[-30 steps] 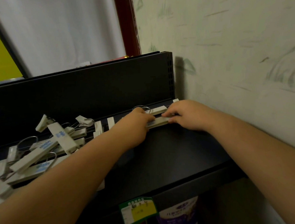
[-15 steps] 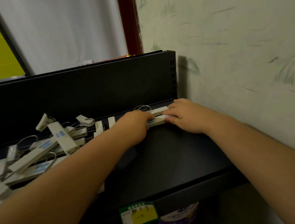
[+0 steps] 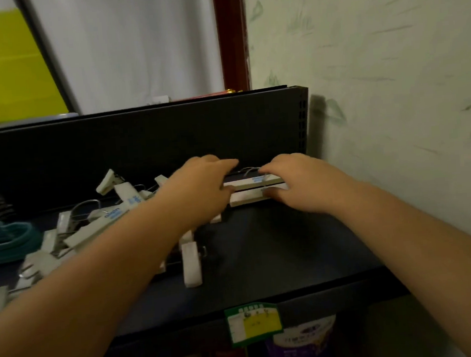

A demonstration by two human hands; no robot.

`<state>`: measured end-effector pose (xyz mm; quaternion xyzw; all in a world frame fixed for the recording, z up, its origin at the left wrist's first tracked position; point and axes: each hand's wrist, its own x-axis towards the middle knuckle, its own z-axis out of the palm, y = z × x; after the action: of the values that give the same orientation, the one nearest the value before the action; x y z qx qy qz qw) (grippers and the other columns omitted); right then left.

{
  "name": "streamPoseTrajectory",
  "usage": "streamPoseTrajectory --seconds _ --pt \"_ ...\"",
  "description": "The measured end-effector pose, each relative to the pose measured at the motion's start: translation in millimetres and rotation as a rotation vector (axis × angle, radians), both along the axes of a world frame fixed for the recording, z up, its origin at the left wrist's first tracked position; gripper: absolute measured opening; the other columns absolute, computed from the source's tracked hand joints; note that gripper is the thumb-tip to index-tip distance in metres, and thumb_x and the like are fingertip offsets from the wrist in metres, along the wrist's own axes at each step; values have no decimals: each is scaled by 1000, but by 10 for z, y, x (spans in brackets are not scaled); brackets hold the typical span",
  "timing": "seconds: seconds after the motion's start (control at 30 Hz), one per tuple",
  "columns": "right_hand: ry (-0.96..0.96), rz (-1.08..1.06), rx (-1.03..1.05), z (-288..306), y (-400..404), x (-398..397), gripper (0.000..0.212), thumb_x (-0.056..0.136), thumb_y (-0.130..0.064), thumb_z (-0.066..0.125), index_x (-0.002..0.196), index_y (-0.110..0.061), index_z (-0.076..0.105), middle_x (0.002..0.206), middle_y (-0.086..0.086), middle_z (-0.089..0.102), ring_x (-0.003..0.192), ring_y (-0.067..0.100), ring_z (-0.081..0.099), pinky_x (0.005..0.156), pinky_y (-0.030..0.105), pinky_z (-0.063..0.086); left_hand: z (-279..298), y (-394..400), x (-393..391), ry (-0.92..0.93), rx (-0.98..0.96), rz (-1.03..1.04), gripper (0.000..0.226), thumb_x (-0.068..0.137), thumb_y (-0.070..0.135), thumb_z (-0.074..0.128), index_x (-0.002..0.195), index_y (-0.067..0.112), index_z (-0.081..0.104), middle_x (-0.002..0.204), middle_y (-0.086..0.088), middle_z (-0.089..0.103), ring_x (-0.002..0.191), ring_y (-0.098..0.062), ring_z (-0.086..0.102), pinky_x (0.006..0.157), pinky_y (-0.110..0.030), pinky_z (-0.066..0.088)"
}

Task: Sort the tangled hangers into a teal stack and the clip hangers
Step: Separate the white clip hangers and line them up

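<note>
Fingers [image 3: 229, 188] of the left hand [image 3: 201, 189] and right hand [image 3: 299, 184] are pressed onto two stacked clip hangers [image 3: 253, 188] (long axis left-right, between both hands) at the shelf [image 3: 290, 244] back; whether they are gripped cannot be told.

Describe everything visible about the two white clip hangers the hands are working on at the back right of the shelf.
The two clip hangers are flat, off-white bars, seemingly plastic, lying parallel and close together on the black shelf, near its back panel. Blue print marks the rear bar. A thin wire hook rises behind them. The left hand covers their left ends and the right hand their right ends, fingers on both bars. Their end clips are hidden.
</note>
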<state>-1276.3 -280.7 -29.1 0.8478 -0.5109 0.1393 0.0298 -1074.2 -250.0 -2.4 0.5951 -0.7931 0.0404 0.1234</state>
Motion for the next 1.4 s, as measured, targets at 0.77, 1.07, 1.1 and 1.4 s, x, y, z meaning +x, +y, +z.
streamPoseTrajectory --seconds 0.77,1.07,1.1,1.4 --pt "-92 29 300 213 65 2291 43 84 -56 67 111 -22 66 95 -2 68 83 12 64 73 31 55 -208 414 1986 70 219 378 27 91 50 52 103 29 63 85 7 64 77 -10 61 74 -32 55" --pt "-338 -3 309 244 93 2270 26 90 -35 65 113 -24 66 90 -3 68 77 11 67 66 30 58 -183 434 2148 68 118 314 22 92 45 52 104 31 65 79 8 63 69 -8 61 65 -29 54" --pt "-373 15 282 285 127 2223 27 91 -34 65 116 -26 64 93 -5 67 78 10 67 68 30 59 -179 440 2166 61 87 307 23 92 44 51 104 31 66 79 8 62 68 -8 60 64 -29 54" --pt "-391 -24 10 538 304 1381 33 95 -29 60 128 -32 59 104 -16 62 86 0 59 68 20 45 -23 392 1905 30 -67 198 27 94 43 49 115 31 62 88 9 50 74 -9 53 68 -29 49"
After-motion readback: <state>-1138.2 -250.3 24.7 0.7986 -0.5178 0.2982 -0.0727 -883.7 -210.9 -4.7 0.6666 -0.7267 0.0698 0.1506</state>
